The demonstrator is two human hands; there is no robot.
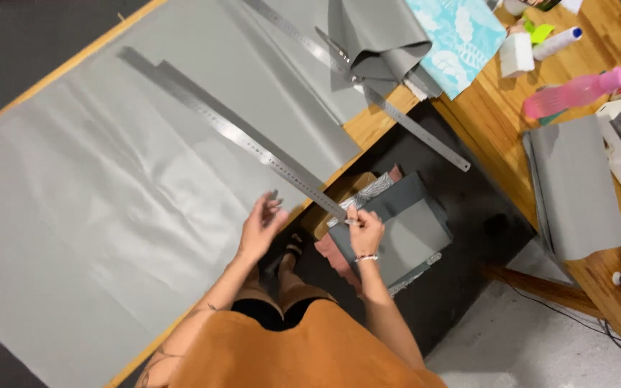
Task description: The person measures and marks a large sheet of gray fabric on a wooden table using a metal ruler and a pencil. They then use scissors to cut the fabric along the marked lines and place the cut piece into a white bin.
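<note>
Our right hand (365,231) grips the near end of the long steel ruler (253,141) lying diagonally on grey fabric (95,215) at the tabletop (368,122) edge. Left hand (261,227) open, hovering just beside.

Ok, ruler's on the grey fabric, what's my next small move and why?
Probably lay your left hand flat on the long steel ruler. That hand hovers open beside it while only your right hand pinches its near end, so the ruler could pivot on the grey fabric.

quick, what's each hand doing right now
Left hand: open, fingers spread, holding nothing, over the edge of the grey fabric.
Right hand: closed, pinching the near end of the long metal ruler.
</note>
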